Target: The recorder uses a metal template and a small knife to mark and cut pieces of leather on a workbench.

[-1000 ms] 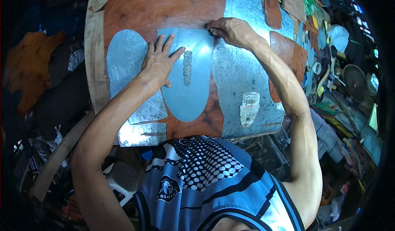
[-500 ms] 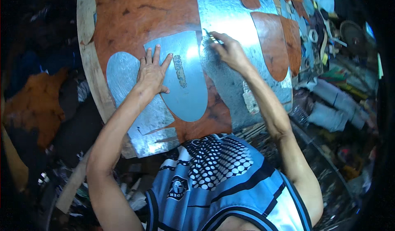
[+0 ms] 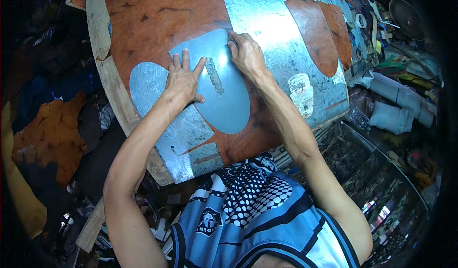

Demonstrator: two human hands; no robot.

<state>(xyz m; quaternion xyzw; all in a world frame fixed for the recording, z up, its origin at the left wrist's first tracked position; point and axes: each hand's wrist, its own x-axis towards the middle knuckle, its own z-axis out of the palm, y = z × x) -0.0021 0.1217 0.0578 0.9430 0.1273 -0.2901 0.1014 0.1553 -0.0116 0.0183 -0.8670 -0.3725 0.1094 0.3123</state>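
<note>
On the reddish-brown leather sheet point(image 3: 162, 25) spread over the metal-clad workboard point(image 3: 267, 15), our left hand point(image 3: 183, 79) presses flat, fingers spread, on the blue-grey shoe-sole-shaped template point(image 3: 224, 96). Our right hand point(image 3: 245, 53) closes on a small tool at the template's top edge (mostly hidden).

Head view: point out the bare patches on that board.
Bare: brown leather above the left hand; metal sheet above the right hand. Crowded: grey template under both hands, cluttered right edge.
</note>
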